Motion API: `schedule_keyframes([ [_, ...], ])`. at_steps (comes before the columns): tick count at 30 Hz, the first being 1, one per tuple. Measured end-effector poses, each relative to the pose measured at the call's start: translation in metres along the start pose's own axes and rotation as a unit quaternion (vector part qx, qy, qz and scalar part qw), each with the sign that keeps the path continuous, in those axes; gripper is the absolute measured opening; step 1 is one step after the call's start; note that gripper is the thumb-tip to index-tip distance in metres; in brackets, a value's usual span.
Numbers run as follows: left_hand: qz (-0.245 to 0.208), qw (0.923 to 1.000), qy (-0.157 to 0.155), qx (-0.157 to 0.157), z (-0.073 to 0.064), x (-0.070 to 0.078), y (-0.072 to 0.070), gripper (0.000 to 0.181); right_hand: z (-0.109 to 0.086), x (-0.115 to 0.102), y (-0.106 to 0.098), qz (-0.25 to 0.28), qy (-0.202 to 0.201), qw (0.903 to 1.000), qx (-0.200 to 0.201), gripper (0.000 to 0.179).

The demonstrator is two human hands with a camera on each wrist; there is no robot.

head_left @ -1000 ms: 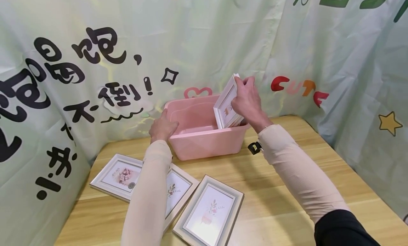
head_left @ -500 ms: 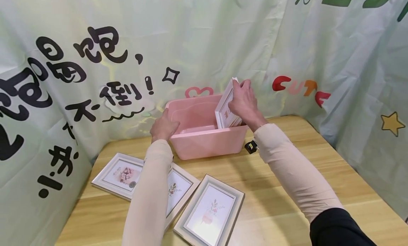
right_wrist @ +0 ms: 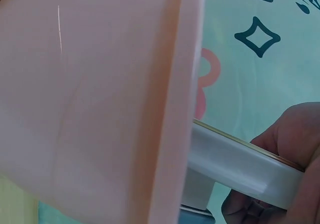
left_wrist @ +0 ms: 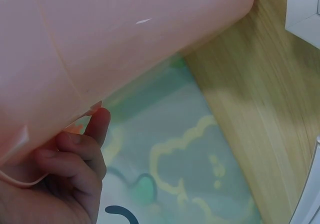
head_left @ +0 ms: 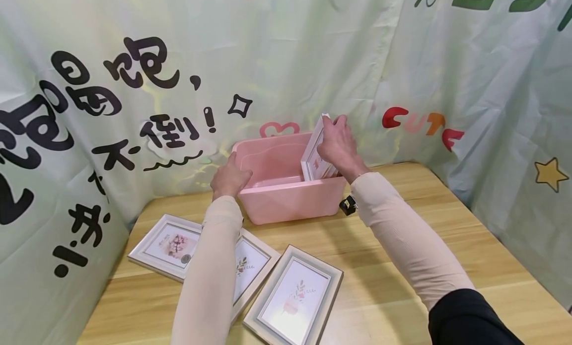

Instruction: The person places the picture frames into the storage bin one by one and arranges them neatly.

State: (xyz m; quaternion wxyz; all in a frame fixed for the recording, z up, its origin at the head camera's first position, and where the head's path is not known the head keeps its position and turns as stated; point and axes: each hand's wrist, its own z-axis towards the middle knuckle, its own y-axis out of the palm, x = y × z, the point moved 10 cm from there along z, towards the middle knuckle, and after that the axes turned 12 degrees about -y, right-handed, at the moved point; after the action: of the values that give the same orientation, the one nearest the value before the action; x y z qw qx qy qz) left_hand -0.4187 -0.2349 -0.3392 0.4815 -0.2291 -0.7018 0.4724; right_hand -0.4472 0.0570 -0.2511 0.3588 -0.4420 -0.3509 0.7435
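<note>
A pink plastic bin (head_left: 290,203) stands at the back of the table. My left hand (head_left: 228,180) grips its left rim, thumb over the edge; in the left wrist view the fingers (left_wrist: 80,159) curl under the rim. With my right hand (head_left: 338,144) I hold a white picture frame (head_left: 313,149) by its upper edge. The frame stands tilted inside the bin's right end, its lower part behind the front wall. In the right wrist view the frame's edge (right_wrist: 240,159) sticks out past the rim, with another item partly hidden below it.
Three picture frames lie face up on the wooden table (head_left: 380,265): a floral one (head_left: 172,245) at left, one (head_left: 252,265) partly under my left forearm, and one (head_left: 292,300) at front centre. A printed curtain (head_left: 286,62) hangs close behind the bin.
My right hand has moved down and slightly left, lowering the picture frame a little into the bin. The left hand keeps its grip on the rim.
</note>
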Motion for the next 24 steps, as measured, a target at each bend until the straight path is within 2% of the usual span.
schedule_keyframes([
  [13,0.000,1.0000,-0.002,0.006,0.001,-0.001,-0.001,0.083,0.004,0.000,0.018,0.015,-0.003,0.9998,-0.013,0.068],
  [24,-0.003,1.0000,-0.002,0.003,0.002,0.000,0.000,0.081,0.010,0.001,0.026,0.006,-0.014,0.9998,-0.010,0.061],
])
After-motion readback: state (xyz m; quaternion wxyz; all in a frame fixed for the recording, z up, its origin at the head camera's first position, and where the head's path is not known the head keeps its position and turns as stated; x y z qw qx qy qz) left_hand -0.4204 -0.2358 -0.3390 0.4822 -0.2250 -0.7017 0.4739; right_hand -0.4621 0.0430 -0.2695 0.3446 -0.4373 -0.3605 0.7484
